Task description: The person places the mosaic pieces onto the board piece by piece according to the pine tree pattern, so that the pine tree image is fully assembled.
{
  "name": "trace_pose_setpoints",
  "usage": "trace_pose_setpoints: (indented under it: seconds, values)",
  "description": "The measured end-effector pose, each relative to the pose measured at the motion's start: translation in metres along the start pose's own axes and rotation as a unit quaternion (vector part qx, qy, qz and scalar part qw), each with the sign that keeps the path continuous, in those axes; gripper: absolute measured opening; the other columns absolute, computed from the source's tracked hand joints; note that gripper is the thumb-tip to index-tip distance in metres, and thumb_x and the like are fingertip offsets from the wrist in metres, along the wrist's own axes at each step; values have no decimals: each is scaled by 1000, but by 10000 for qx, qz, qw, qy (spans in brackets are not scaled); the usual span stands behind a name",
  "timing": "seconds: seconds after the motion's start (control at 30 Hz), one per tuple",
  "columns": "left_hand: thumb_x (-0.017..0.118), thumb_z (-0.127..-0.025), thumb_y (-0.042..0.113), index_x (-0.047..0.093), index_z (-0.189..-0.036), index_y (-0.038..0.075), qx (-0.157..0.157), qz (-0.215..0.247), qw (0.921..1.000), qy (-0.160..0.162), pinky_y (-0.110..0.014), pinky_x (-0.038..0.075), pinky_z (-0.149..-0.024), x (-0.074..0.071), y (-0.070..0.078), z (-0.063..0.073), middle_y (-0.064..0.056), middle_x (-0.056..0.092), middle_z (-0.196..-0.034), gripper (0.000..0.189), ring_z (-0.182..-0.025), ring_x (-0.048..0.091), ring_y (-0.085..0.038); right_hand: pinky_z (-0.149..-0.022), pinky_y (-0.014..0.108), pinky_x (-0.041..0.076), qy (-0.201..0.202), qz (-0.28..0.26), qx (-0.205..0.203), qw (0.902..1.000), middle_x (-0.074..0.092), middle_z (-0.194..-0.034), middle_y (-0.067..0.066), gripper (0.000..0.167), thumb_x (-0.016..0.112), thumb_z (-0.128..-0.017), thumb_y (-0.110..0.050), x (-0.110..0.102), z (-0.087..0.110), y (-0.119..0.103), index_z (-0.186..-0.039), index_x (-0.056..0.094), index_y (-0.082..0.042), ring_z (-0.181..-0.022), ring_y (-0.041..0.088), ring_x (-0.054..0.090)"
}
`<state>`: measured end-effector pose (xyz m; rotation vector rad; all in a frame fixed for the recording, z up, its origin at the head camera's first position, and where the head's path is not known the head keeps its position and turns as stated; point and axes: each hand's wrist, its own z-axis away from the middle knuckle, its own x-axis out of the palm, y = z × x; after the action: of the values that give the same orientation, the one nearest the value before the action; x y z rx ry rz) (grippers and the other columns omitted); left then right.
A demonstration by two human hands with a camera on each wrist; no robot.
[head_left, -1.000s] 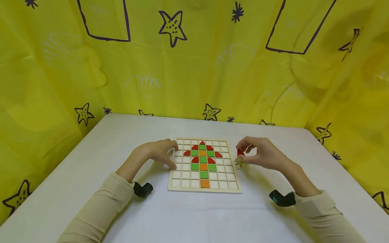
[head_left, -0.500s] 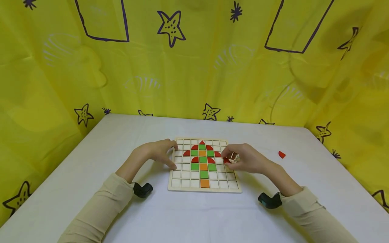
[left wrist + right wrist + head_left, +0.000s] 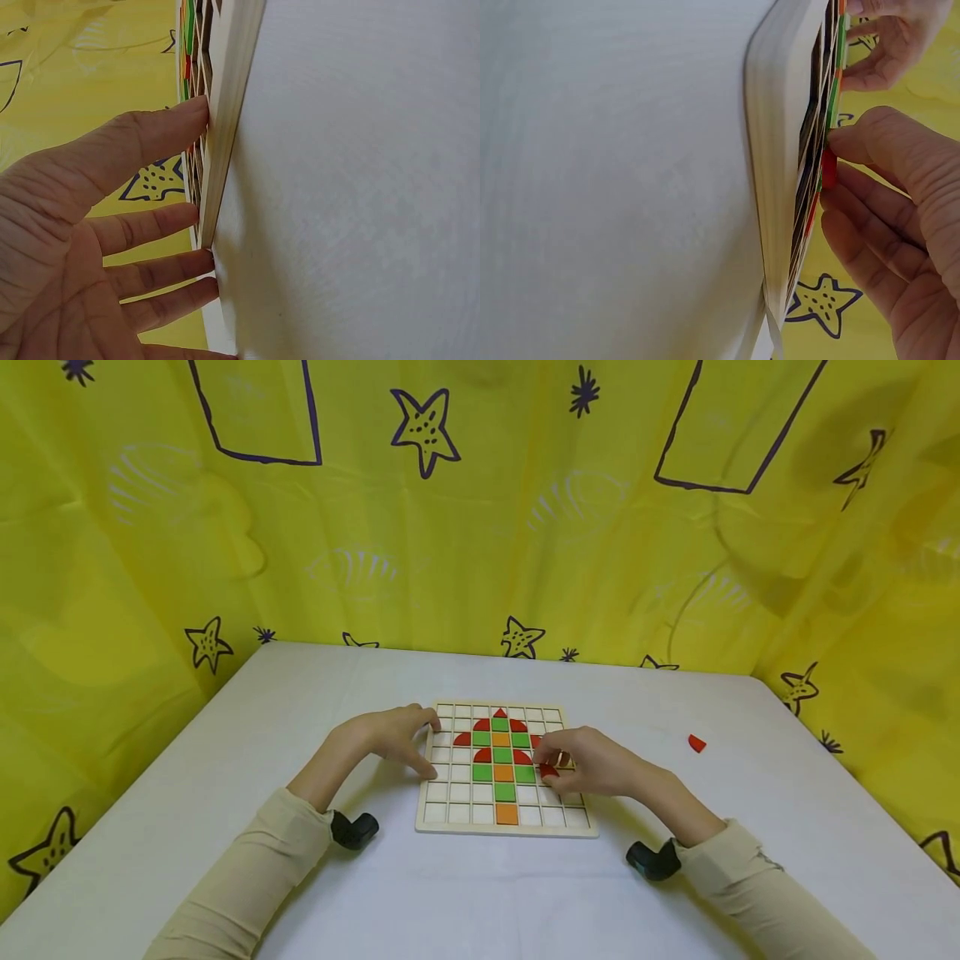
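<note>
A wooden grid board lies on the table, with green, orange and red tiles set as a tree-like figure down its middle columns. My left hand rests at its left edge, thumb on the rim and fingers spread along the side, as the left wrist view also shows. Over the right part of the grid, my right hand pinches a red tile between thumb and fingers, just right of the lower green tile. The fingers partly cover the tile and the right end of the red row above.
One loose red quarter-round tile lies on the white table to the right of the board. A yellow curtain with drawn stars hangs behind the table and along both sides.
My right hand has moved left, from beside the board to over its right columns, carrying the red tile. The loose red tile, earlier behind that hand, now shows. The left hand stays put.
</note>
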<state>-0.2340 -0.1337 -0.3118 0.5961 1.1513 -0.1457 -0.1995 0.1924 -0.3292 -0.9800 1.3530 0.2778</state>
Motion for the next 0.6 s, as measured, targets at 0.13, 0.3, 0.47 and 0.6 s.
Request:
trace_pose_setpoints:
  seconds: [0.13,0.3,0.47,0.6]
  values:
    - [86,-82,35,54,-133,10,-8,25,10000,-4,-49,43,-108,0,0,0,-12,54,-136,65,-120,52,-26,-79,28,56,-97,-24,74,9999,72,-100,-5,18,78,-89,-9,1,-1,1,-106,73,-11,-87,13,61]
    - [86,-82,34,54,-133,10,-43,81,10000,-17,-48,43,-109,1,2,0,-12,54,-136,65,-120,52,-26,-81,30,57,-77,44,67,9999,73,-102,-4,20,79,-90,-11,1,1,0,-109,73,-10,-90,13,63]
    - [86,-82,34,54,-132,10,-43,78,10000,-33,-49,43,-109,2,2,0,-13,54,-136,65,-121,52,-26,-79,32,57,292,111,68,9995,73,-102,-2,20,78,-90,-9,-9,12,2,-109,73,-8,-92,15,65]
    - [86,-82,35,54,-133,10,-49,10,10000,-20,-49,43,-108,1,1,0,-13,54,-136,65,-121,52,-26,-76,32,56,710,97,69,9974,73,-100,1,19,77,-89,-4,-20,26,11,-108,73,-5,-89,15,64]
